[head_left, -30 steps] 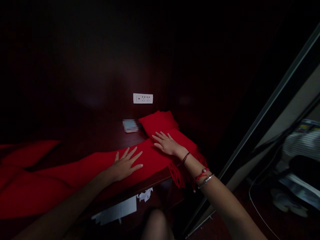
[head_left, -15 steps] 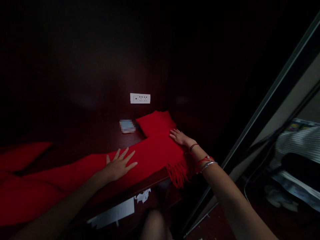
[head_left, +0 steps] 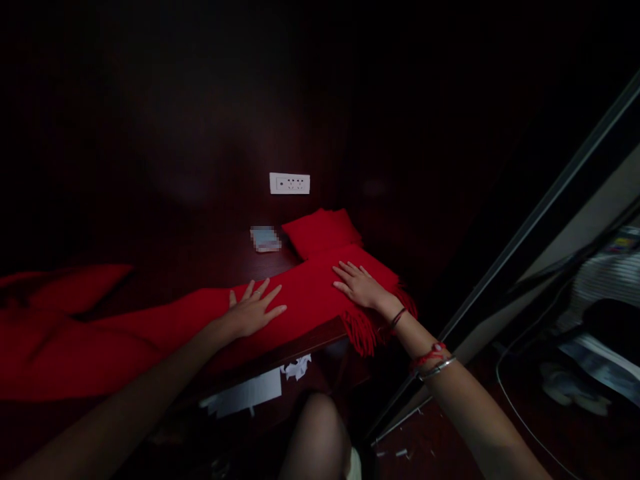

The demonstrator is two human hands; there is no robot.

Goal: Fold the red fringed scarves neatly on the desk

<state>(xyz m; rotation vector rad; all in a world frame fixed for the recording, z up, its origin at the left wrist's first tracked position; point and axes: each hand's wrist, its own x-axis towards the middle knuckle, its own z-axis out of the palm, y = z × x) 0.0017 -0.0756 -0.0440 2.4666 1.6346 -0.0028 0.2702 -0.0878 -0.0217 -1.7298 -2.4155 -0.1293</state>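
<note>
A long red scarf [head_left: 165,327] lies stretched across a dark wooden desk [head_left: 200,267], its fringed end [head_left: 367,330] hanging over the front edge at the right. My left hand [head_left: 255,310] rests flat on the scarf near its middle, fingers spread. My right hand [head_left: 361,287] lies flat on the scarf close to the fringed end, fingers stretched out, with bracelets on the wrist. Behind that hand sits a folded red cloth [head_left: 321,231] against the back of the desk.
A white wall socket [head_left: 289,183] is set in the dark back panel. A small pale box [head_left: 265,239] lies on the desk left of the folded cloth. White papers [head_left: 250,395] hang below the desk edge. A slanted mirror frame [head_left: 525,220] stands at right.
My right hand slid from the scarf's middle out toward the far right edge, then back onto the end near the fringe. My left hand stayed flat on the scarf.
</note>
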